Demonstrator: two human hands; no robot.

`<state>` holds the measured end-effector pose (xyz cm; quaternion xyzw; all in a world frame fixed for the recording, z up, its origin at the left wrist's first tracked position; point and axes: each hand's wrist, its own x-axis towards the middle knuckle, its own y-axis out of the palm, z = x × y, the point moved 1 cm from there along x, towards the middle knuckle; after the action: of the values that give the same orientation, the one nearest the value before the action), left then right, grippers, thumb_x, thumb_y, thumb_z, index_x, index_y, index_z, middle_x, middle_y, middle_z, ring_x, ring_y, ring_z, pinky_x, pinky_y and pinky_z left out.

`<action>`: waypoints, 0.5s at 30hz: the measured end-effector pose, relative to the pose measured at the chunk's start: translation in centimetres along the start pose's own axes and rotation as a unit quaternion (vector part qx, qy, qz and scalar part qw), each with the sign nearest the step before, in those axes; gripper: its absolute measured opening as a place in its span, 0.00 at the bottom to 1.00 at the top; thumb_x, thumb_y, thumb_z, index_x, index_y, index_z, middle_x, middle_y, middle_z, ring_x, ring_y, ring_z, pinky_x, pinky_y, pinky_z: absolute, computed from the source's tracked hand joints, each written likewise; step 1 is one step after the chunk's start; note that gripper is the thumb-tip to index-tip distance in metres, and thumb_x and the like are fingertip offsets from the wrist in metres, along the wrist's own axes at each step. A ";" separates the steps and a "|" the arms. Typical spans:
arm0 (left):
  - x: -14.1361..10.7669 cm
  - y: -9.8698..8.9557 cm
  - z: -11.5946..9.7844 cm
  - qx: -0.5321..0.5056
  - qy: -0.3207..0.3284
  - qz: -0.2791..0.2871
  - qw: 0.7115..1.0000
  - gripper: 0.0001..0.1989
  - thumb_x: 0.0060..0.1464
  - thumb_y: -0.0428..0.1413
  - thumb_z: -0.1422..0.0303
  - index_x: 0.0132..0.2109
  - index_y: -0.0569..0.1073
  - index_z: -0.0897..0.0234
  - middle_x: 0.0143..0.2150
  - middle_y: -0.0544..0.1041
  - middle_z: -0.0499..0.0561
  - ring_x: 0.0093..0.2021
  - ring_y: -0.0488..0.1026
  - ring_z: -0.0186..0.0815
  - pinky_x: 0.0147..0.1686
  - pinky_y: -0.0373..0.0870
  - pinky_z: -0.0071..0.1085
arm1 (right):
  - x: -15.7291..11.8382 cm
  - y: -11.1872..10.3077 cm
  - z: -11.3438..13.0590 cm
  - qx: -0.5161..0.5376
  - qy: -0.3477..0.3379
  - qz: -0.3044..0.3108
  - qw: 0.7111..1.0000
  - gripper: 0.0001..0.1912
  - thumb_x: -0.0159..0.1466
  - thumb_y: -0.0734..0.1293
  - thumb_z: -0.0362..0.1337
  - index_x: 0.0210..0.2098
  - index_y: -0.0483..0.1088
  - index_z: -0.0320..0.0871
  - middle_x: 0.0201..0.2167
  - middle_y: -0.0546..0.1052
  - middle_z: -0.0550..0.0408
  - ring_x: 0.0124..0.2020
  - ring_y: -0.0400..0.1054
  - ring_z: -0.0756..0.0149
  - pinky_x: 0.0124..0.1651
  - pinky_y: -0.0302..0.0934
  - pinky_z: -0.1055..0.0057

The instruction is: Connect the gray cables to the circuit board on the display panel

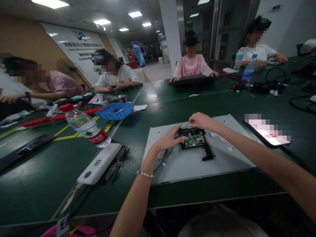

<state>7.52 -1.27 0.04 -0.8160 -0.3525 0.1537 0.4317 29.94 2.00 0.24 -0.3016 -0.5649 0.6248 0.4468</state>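
Note:
A grey metal panel, like the back of a display, lies flat on the green table in front of me. On it sits a black plastic bracket around a green circuit board. My left hand grips the bracket's left side, its thumb at the board's edge and its fingers at the upper left corner. Over the bracket's far edge, my right hand is closed in a pinch; whatever is between its fingertips is hidden. Thin cables run from the panel below my left hand.
Left of the panel are a white power bank, eyeglasses, a water bottle and a blue tray. A lit phone lies to the right. Across the table, a person holds a dark flat panel; other people sit nearby.

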 end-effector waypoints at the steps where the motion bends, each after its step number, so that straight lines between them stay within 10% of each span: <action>1: 0.1 0.1 0.0 0.008 -0.008 -0.019 1.000 0.33 0.58 0.48 0.53 0.65 0.52 0.64 0.66 0.57 0.58 0.65 0.54 0.40 0.64 0.50 0.38 | 0.0 0.0 0.0 0.000 0.001 -0.004 1.000 0.11 0.60 0.66 0.40 0.40 0.75 0.44 0.40 0.78 0.50 0.41 0.71 0.60 0.39 0.60 0.71; 8: 0.2 -0.8 -0.9 0.034 -0.010 -0.107 0.994 0.29 0.60 0.46 0.54 0.63 0.54 0.63 0.65 0.58 0.57 0.64 0.55 0.39 0.63 0.52 0.38 | -0.7 -0.3 0.3 -0.004 0.000 -0.033 0.999 0.10 0.62 0.63 0.38 0.36 0.76 0.44 0.37 0.79 0.52 0.40 0.71 0.60 0.38 0.59 0.71; 15: -0.3 -0.3 -1.2 0.032 0.022 0.013 0.999 0.55 0.45 0.61 0.52 0.68 0.37 0.64 0.69 0.46 0.62 0.67 0.47 0.48 0.64 0.47 0.44 | -1.2 -0.5 2.2 0.019 -0.054 -0.086 0.995 0.12 0.66 0.60 0.39 0.40 0.74 0.44 0.41 0.77 0.52 0.43 0.70 0.62 0.42 0.58 0.72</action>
<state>7.81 -2.12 0.98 -0.8095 -0.3273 0.1520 0.4632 28.63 -0.01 0.98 -0.2093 -0.6001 0.6098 0.4736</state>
